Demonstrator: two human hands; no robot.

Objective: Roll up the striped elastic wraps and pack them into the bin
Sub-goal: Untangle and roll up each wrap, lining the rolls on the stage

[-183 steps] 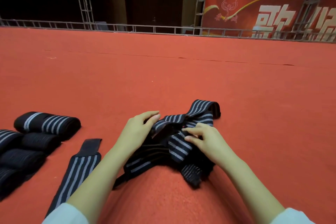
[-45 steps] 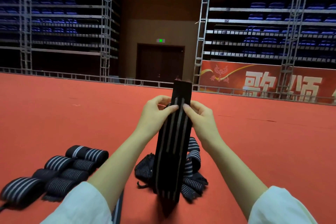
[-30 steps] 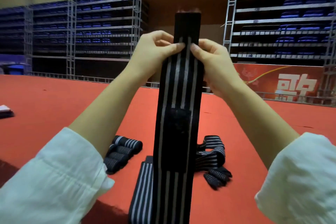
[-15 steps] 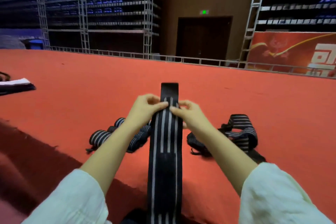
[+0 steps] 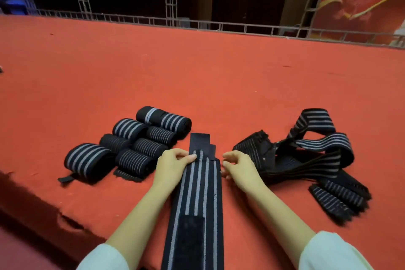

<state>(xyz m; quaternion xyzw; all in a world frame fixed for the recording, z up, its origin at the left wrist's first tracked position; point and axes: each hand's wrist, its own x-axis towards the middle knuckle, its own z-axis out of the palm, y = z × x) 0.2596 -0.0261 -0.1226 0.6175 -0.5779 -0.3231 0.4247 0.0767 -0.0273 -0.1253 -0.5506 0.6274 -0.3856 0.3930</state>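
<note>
Surface: red carpet (image 5: 219, 76); metal railing (image 5: 241, 27) and red banner (image 5: 359, 4) beyond flat striped wrap (image 5: 198, 193). Wrap lies on carpet, long axis away from person, black tab end toward railing. Hands: left hand (image 5: 173, 166) pinches its far left edge; right hand (image 5: 240, 170) curled beside right edge, grip unclear. To its left rolled wraps (image 5: 134, 161), to its right loose tangle (image 5: 324, 147)

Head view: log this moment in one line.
striped wrap flat on carpet; left hand pinches its end; right hand open beside; rolls left; tangle right
</note>
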